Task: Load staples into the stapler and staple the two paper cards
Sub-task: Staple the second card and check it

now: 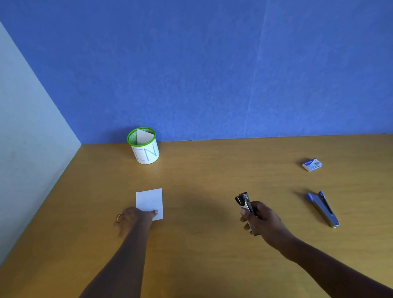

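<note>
Right grip [263, 219] is wrapped tight around the stapler [245, 203], with the black nose pointing away from me. Left grip [132, 217] lies flat, and its fingertips press on the near edge of the white card [149, 200] on the surface [205, 172]. I see only one card shape there, so I cannot tell if two cards are stacked. Another bit of card [144, 137] stands in the green cup [144, 151] by the wall.

I think the job now is to bring the stapler to the card. To do it well, I would hold the card down so it does not slide. Then I would lift one corner a little and slip the stapler's mouth over it before I squeeze. I cannot tell if staples are inside.

The card is well apart from the right grip, off to its left. The staple box [312, 164] and a blue stapler [323, 208] lie on the other side, to its right.
</note>
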Demonstrator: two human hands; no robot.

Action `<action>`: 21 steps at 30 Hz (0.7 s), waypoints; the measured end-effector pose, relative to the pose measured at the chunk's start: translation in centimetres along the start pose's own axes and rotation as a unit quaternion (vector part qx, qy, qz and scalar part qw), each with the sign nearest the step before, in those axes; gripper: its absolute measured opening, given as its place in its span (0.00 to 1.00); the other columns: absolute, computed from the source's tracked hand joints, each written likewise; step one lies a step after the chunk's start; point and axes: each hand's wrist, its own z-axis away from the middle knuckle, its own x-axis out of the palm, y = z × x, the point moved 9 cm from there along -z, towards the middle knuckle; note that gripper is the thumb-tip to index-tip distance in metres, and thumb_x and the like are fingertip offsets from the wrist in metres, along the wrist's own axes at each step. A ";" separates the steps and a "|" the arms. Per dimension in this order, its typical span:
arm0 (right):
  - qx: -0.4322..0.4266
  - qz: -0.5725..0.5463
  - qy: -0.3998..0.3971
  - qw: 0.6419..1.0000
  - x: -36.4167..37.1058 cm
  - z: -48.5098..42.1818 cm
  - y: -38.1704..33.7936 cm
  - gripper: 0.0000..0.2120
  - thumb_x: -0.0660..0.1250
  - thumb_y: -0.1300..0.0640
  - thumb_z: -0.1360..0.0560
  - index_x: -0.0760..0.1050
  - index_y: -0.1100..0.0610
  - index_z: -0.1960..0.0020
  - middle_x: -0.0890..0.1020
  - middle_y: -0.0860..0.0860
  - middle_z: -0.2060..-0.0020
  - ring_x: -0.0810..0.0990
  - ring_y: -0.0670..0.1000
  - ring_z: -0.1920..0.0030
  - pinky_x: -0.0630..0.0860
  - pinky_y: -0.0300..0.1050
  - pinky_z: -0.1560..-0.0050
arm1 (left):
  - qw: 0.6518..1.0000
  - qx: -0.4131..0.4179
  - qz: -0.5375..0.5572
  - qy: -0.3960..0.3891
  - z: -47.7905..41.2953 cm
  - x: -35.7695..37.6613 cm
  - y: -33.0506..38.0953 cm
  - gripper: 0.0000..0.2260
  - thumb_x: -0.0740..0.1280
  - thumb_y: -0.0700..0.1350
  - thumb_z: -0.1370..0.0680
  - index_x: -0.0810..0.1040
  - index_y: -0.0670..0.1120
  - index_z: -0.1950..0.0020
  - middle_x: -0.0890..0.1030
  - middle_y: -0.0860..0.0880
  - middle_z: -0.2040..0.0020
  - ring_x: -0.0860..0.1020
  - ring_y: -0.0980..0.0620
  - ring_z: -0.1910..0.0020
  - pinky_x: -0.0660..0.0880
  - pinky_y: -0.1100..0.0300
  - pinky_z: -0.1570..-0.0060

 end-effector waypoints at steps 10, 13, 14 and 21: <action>0.002 0.003 0.003 1.000 -0.8 0.7 0.1 0.06 0.62 0.53 0.23 0.72 0.53 0.48 0.79 0.50 0.58 0.78 0.46 0.61 0.74 0.40 0.63 | 0.997 0.052 -0.030 0.045 1.8 -1.4 1.3 0.33 0.75 0.52 0.31 0.66 0.36 0.35 0.74 0.42 0.38 0.70 0.44 0.35 0.72 0.53 0.43; 0.002 0.002 0.001 1.000 -1.4 0.9 0.1 0.06 0.62 0.53 0.23 0.72 0.54 0.47 0.80 0.50 0.58 0.78 0.47 0.61 0.74 0.40 0.63 | 0.999 0.046 -0.003 0.028 1.7 -1.0 1.1 0.31 0.76 0.49 0.31 0.67 0.36 0.35 0.74 0.41 0.38 0.72 0.42 0.37 0.72 0.53 0.42; 0.001 0.005 0.000 1.000 -1.6 0.9 0.0 0.06 0.62 0.53 0.23 0.72 0.54 0.47 0.80 0.50 0.58 0.78 0.47 0.61 0.74 0.40 0.63 | 0.999 0.036 0.018 0.022 1.8 -0.7 0.9 0.31 0.76 0.48 0.32 0.68 0.37 0.36 0.75 0.41 0.39 0.73 0.42 0.38 0.72 0.52 0.42; -0.008 0.007 -0.019 1.000 -3.0 1.3 -0.3 0.06 0.61 0.51 0.23 0.69 0.49 0.46 0.79 0.50 0.55 0.79 0.46 0.59 0.75 0.40 0.61 | 0.993 -0.021 0.110 0.045 4.2 0.0 -0.7 0.19 0.73 0.47 0.31 0.74 0.43 0.43 0.79 0.42 0.46 0.75 0.40 0.45 0.70 0.50 0.44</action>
